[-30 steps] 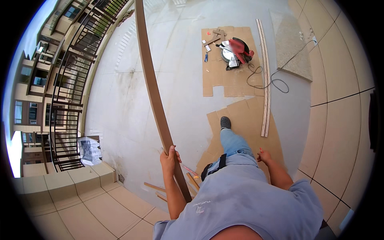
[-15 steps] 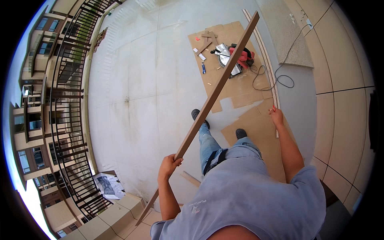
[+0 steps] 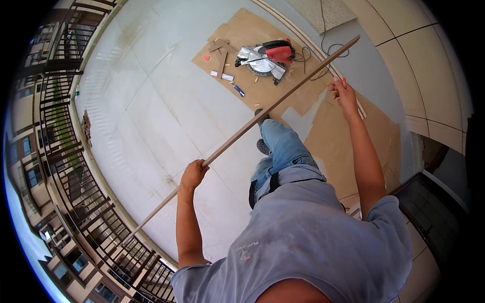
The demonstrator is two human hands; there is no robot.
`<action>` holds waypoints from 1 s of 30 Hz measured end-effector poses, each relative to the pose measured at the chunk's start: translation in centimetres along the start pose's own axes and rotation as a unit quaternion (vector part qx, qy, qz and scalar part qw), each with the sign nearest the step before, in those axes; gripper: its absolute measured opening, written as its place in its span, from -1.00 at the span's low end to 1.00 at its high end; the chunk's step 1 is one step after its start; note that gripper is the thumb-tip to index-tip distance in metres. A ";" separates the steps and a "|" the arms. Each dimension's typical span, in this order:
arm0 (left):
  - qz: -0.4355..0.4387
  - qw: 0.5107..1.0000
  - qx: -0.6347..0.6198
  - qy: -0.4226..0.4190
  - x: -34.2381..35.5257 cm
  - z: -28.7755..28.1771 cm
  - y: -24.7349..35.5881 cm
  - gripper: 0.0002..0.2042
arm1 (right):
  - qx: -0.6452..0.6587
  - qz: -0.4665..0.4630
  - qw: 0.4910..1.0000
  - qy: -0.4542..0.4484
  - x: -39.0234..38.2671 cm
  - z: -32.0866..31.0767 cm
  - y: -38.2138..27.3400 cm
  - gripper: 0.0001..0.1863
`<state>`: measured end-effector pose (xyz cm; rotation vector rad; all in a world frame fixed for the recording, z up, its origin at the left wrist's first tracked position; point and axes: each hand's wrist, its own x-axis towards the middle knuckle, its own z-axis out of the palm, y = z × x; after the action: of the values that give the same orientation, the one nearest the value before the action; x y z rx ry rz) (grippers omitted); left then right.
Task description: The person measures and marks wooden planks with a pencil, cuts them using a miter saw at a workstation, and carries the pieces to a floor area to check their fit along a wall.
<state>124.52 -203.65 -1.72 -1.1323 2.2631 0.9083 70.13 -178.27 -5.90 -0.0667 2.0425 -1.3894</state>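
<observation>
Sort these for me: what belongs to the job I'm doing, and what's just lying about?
Likely the job:
long brown strip, in your left hand
small red item, in your right hand
perhaps the red saw, untouched

Apparently lying about:
short brown pieces
blue tool
cardboard under the saw

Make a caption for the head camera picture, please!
The left hand grips a long brown strip; a red saw sits on cardboard.
</observation>
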 end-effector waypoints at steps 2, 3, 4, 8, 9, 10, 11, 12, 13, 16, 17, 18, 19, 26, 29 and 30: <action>0.028 0.998 0.047 0.002 4.9 -3.9 -1.6 -0.81 | 0.028 0.041 0.999 0.019 1.3 1.7 0.9 -0.58; 0.045 0.997 0.065 -0.004 7.5 -5.7 -2.1 -0.82 | 0.048 0.060 0.996 0.035 2.3 2.8 1.5 -0.59; 0.061 0.995 0.082 -0.010 10.1 -7.2 -2.6 -0.81 | 0.068 0.080 0.993 0.051 3.3 4.0 2.4 -0.61; 0.090 0.975 0.191 -0.062 21.6 -13.0 -1.8 -0.77 | 0.120 0.094 0.980 0.127 6.4 7.9 6.1 -0.66; 0.104 0.972 0.202 -0.066 23.7 -14.1 -2.3 -0.78 | 0.150 0.105 0.973 0.138 7.1 9.1 7.2 -0.68; 0.118 0.967 0.214 -0.071 26.2 -15.1 -3.1 -0.79 | 0.180 0.114 0.966 0.149 7.6 10.2 8.1 -0.69; 0.133 0.962 0.225 -0.074 28.5 -16.4 -3.0 -0.80 | 0.193 0.138 0.958 0.165 8.0 11.5 8.8 -0.74; 0.126 0.961 0.231 -0.083 31.1 -17.1 -2.5 -0.79 | 0.196 0.152 0.953 0.173 8.4 12.3 9.5 -0.75; 0.120 0.960 0.237 -0.093 33.9 -17.5 -1.6 -0.78 | 0.200 0.166 0.948 0.182 8.7 12.8 10.4 -0.76; 0.164 0.950 0.252 -0.088 42.3 -18.7 -1.6 -0.68 | 0.173 0.179 0.954 0.169 9.4 16.2 13.1 -0.76; 0.185 0.943 0.263 -0.084 45.4 -18.7 -1.6 -0.69 | 0.155 0.177 0.959 0.159 9.8 17.3 14.5 -0.75; 0.209 0.936 0.271 -0.080 48.6 -18.1 -1.5 -0.69 | 0.138 0.141 0.969 0.148 10.2 18.8 18.3 -0.73; 0.240 0.929 0.273 -0.070 51.7 -17.6 -1.7 -0.68 | 0.106 0.152 0.974 0.129 10.7 20.7 20.3 -0.74; 0.326 0.872 0.355 -0.077 77.6 -7.3 -5.0 -0.66 | -0.274 0.050 0.960 0.042 23.3 35.2 39.2 -0.77; 0.342 0.855 0.382 -0.074 88.4 -1.6 -6.9 -0.66 | -0.357 -0.006 0.934 0.011 33.9 40.4 45.4 -0.71; 0.358 0.847 0.384 -0.078 91.4 0.5 -6.7 -0.66 | -0.369 -0.026 0.929 0.024 37.0 41.6 48.1 -0.67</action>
<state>78.70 -254.33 -62.80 0.1539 2.5329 0.2028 78.56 -205.57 -73.69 -0.4124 2.5102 -0.5791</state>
